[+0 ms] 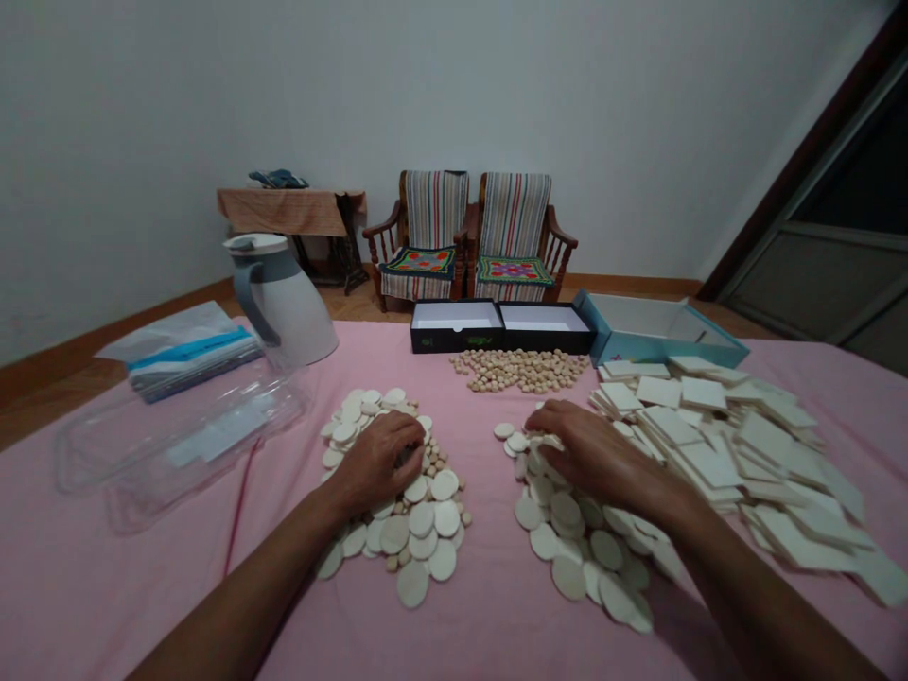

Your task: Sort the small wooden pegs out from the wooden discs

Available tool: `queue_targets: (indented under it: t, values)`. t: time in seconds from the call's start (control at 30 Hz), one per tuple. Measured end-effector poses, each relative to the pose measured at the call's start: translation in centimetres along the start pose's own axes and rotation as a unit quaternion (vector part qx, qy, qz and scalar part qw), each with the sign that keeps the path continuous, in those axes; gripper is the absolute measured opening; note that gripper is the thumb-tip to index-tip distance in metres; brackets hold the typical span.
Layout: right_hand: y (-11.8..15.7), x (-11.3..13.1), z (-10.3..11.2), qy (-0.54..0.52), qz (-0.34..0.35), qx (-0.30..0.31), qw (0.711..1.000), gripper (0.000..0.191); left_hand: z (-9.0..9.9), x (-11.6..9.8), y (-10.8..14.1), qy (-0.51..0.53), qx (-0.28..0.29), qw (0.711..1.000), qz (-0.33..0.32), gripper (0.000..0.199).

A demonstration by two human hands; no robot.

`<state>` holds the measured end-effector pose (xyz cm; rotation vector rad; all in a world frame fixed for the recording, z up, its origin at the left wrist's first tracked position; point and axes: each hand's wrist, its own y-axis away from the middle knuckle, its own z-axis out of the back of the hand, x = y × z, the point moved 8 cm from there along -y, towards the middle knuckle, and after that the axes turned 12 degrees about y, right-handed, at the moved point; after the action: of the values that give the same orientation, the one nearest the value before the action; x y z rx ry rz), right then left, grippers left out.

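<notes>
My left hand is cupped over a heap of pale wooden discs, its fingertips curled down among them. Small round wooden beads lie mixed into that heap, and what the fingers hold is hidden. My right hand rests flat on a second heap of pale discs with nothing visible in it. Beyond that hand, a spread of pale square tiles lies overlapping. A loose patch of wooden beads sits farther ahead, apart from both hands.
A pink cloth covers the table. Along its far edge stand a black box and a blue box. At left are a white jug, a clear plastic container and a packaged stack.
</notes>
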<state>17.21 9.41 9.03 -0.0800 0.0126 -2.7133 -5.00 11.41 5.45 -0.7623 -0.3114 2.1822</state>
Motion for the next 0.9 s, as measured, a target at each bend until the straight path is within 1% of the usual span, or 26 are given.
queue_targets:
  t: [0.03,0.1,0.17,0.23,0.3,0.37,0.43,0.5,0.57,0.67,0.73,0.8,0.83,0.87,0.9]
  values:
    - [-0.5,1.4,-0.6,-0.03,0.018,0.0,0.999,0.027,0.0,0.0,0.0,0.001,-0.001,1.0,0.001,0.009]
    - [-1.5,4.4,-2.3,-0.061,0.057,0.022,0.996,0.028,0.1,0.0,0.0,0.003,-0.002,1.0,0.004,0.01]
    - [-2.4,6.5,-4.0,-0.047,0.064,0.048,0.996,0.024,0.1,-0.1,0.0,0.005,-0.002,1.0,0.007,0.01]
    - [-3.0,7.9,-5.4,-0.033,0.063,0.062,0.996,0.021,0.2,-0.1,0.0,0.005,-0.001,1.0,0.007,0.011]
    - [-3.4,8.6,-6.2,-0.04,0.065,0.066,0.995,0.02,0.1,-0.1,0.1,0.005,0.002,1.0,0.006,0.012]
    - [-3.8,8.6,-6.6,-0.051,0.071,0.068,0.994,0.021,0.1,-0.1,0.1,0.005,0.002,1.0,0.004,0.012]
    - [-4.8,7.9,-6.6,-0.046,0.067,0.07,0.994,0.021,0.0,-0.1,0.2,0.006,0.0,1.0,0.003,0.012]
    - [-6.3,6.5,-6.1,-0.029,0.051,0.069,0.996,0.021,0.1,-0.1,0.1,0.006,-0.004,1.0,0.002,0.011]
    - [-8.3,4.6,-5.3,-0.013,0.018,0.059,0.998,0.021,0.1,-0.1,0.1,0.006,-0.004,1.0,0.003,0.011]
    - [-11.0,1.6,-3.4,0.001,-0.056,0.016,0.998,0.022,0.1,0.0,0.0,0.006,-0.001,1.0,0.005,0.011]
    - [-11.8,0.5,-2.2,-0.008,-0.092,-0.037,0.995,0.027,0.1,0.1,0.1,0.007,-0.004,1.0,0.004,0.011]
    - [-11.7,0.8,-1.7,-0.033,-0.085,-0.08,0.993,0.028,0.1,0.2,0.1,0.006,-0.006,1.0,0.003,0.011]
    - [-11.5,1.5,-1.8,-0.048,-0.062,-0.084,0.993,0.026,0.0,0.2,0.1,0.006,-0.006,1.0,0.004,0.011]
    - [-11.1,2.5,-2.3,-0.065,-0.027,-0.072,0.995,0.024,0.0,0.3,0.2,0.004,-0.005,1.0,0.006,0.011]
    - [-10.6,3.8,-3.1,-0.079,0.014,-0.047,0.996,0.022,0.0,0.3,0.2,0.003,-0.004,1.0,0.008,0.011]
